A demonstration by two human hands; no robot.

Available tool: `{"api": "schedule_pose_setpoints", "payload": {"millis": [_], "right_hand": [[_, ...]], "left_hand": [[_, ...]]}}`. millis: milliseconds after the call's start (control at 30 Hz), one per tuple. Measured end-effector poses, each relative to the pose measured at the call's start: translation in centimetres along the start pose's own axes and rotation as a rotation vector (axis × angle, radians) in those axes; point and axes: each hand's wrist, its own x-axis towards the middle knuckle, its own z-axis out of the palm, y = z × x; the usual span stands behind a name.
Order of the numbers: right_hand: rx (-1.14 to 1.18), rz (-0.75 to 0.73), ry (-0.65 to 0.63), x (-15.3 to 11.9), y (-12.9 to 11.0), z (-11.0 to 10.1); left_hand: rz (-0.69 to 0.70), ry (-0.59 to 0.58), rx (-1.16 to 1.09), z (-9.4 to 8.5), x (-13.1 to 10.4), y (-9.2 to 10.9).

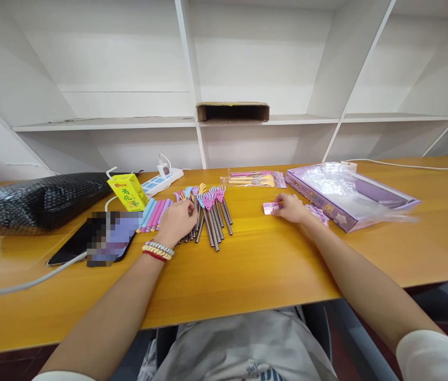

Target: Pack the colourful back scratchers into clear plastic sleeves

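My left hand (pixel 178 218), with beaded bracelets at the wrist, is over the left end of a pile of back scratchers (pixel 214 219). These have metal rods and small claw heads in pink, blue, purple and yellow. Its fingers are curled together, and what they hold is hidden. Just left of it lies a row of blue, pink and purple handles (pixel 156 213). On the right, my right hand (pixel 290 208) pinches a small pink printed card (pixel 270 208) just above or on the table. More pink printed pieces (pixel 318 214) lie behind that wrist.
Clear packets (pixel 251 179) with pink and yellow handles lie at the back. A purple box (pixel 351 211) with clear plastic stands right. Left are a yellow drink carton (pixel 128 191), power strip (pixel 162 181), phone (pixel 123 251) with cable, and black wrapped parcel (pixel 41 198). White shelves hold a cardboard box (pixel 232 104).
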Motion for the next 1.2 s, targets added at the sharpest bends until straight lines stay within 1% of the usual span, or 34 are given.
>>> {"api": "schedule_pose_setpoints", "payload": {"millis": [133,267,367,500,600,800,933,1067,1200], "right_hand": [[0.024,-0.045,-0.001,0.1,0.2,0.2],[0.059,-0.101,0.043,0.2,0.3,0.4],[0.099,-0.159,0.061,0.1,0.2,0.6],[0.141,-0.224,0.047,0.1,0.0,0.9],[0.164,-0.235,0.032,0.0,-0.2,0.8],[0.103,-0.235,0.014,-0.4,-0.7,0.4],[0.102,-0.255,-0.023,-0.4,-0.7,0.6],[0.070,-0.224,-0.039,-0.2,-0.4,0.7],[0.015,-0.159,-0.039,0.2,0.0,0.8]], "left_hand": [[0.019,-0.025,0.006,0.1,0.0,0.0],[0.019,-0.040,0.014,0.3,0.0,-0.1],[-0.009,-0.029,0.025,0.5,-0.2,0.2],[-0.036,-0.020,0.098,0.8,-0.4,0.8],[-0.018,-0.038,0.135,1.0,-0.4,0.9],[-0.001,-0.070,0.142,1.1,-0.5,1.1],[-0.017,-0.050,0.110,0.8,-0.4,1.2],[-0.040,0.035,0.183,-0.2,0.1,0.3],[-0.112,0.112,0.330,-1.6,0.5,-1.7]]}}
